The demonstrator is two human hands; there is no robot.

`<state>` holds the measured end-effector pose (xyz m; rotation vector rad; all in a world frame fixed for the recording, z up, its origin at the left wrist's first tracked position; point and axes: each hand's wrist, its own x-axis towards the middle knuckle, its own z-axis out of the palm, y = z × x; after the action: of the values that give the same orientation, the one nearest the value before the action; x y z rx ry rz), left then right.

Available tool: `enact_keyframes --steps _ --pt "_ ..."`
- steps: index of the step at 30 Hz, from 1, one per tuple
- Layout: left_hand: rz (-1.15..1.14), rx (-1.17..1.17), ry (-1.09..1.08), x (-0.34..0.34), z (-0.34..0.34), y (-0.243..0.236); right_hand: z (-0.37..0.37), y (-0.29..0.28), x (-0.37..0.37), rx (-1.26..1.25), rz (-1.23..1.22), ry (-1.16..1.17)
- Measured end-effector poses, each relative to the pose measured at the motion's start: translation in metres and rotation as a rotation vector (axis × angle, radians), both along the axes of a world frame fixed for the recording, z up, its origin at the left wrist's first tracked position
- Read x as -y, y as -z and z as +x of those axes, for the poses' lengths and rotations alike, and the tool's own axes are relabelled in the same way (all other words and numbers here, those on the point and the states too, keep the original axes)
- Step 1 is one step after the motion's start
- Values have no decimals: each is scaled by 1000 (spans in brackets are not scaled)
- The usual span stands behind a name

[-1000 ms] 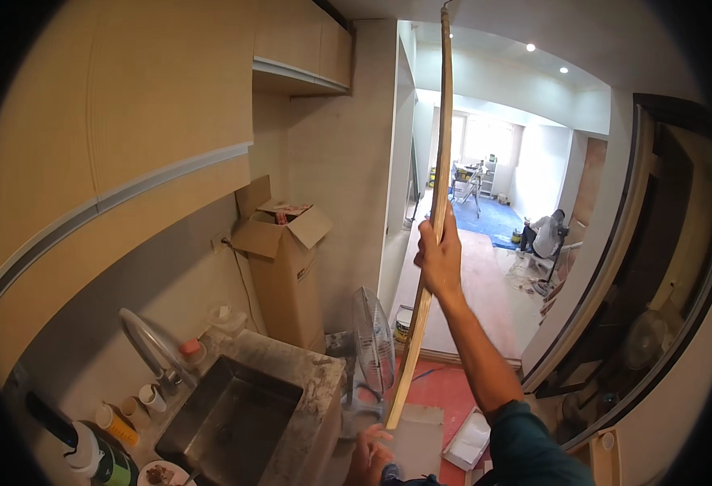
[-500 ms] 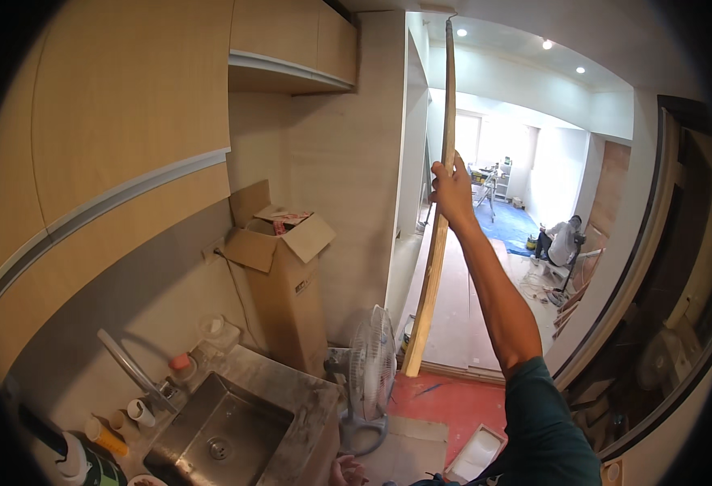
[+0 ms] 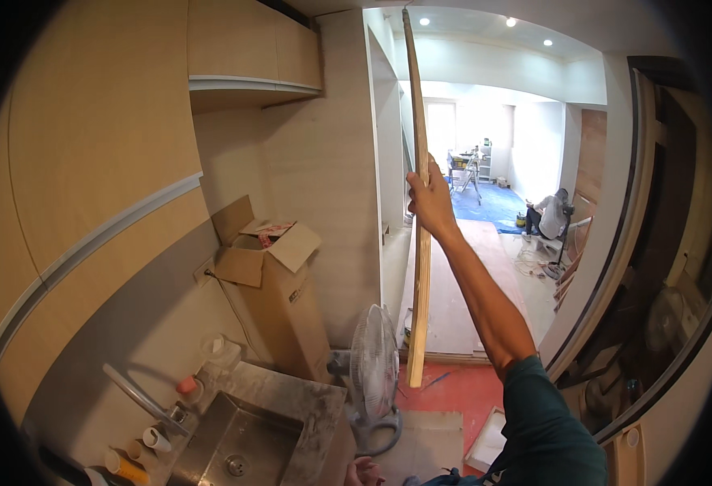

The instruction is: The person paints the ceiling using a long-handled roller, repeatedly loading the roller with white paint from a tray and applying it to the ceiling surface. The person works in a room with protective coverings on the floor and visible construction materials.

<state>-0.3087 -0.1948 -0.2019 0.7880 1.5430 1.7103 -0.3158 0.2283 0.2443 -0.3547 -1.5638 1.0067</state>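
My right hand (image 3: 432, 204) is raised at arm's length, closed around a long, narrow wooden pole (image 3: 420, 304). The pole stands nearly upright, with its dark, thin upper tip close to the ceiling edge and its pale lower end above the red floor covering. At the lower edge, my left hand (image 3: 363, 471) shows only in part, low beside the counter; its fingers look loosely apart and I see nothing in them.
A grey fan (image 3: 374, 368) stands beside the counter with a steel sink (image 3: 246, 445). An opened cardboard box (image 3: 287, 308) leans near the wall under wooden cabinets (image 3: 100, 138). A white tray (image 3: 488, 437) lies on the floor. Beyond the opening, a person (image 3: 549, 215) sits near a ladder (image 3: 469, 172).
The view has turned slightly right, so the surroundings sit further left. The pole is now more upright, its lower end shifted right relative to the fan. My right hand keeps its grip.
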Motion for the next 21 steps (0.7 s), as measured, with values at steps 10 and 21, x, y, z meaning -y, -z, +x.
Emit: enact_keyframes --steps 10,21 --pt "-46 75 71 60 1 -20 68 56 176 -95 -73 -87" --pt "-70 98 62 129 2 5 99 97 325 -77 -44 -5"
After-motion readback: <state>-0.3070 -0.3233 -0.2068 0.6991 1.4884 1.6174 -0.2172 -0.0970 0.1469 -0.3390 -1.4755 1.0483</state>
